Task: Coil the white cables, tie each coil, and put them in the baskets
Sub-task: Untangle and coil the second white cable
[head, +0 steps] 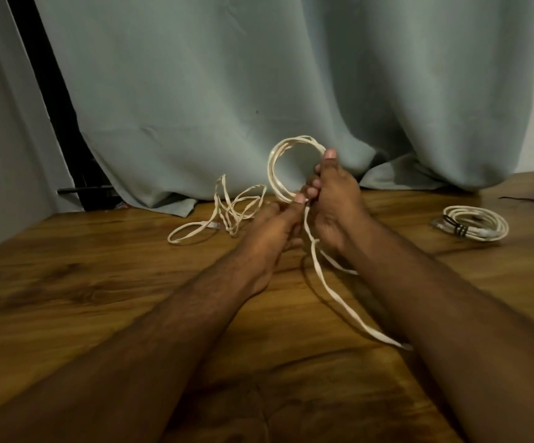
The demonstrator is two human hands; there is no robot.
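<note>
Both my grips, left hand (272, 219) and right hand (332, 199), hold a half-wound coil (278, 167); right of it lies a tied coil (473, 223), left a loose cable (227, 212); no baskets visible.

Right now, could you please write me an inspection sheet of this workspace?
Surface: wooden table, bare grain showing.
Job's things: part-wound coil held upright; loose cable lying tangled at the back; tied coil flat on the right, dark tie round it. Baskets: nothing seen.
Clutter: dark strip at far right.
Hands: left hand and right hand both grip the part-wound coil.
Cables: free tail trails toward the person.
Surroundings: grey-green curtain behind.
</note>
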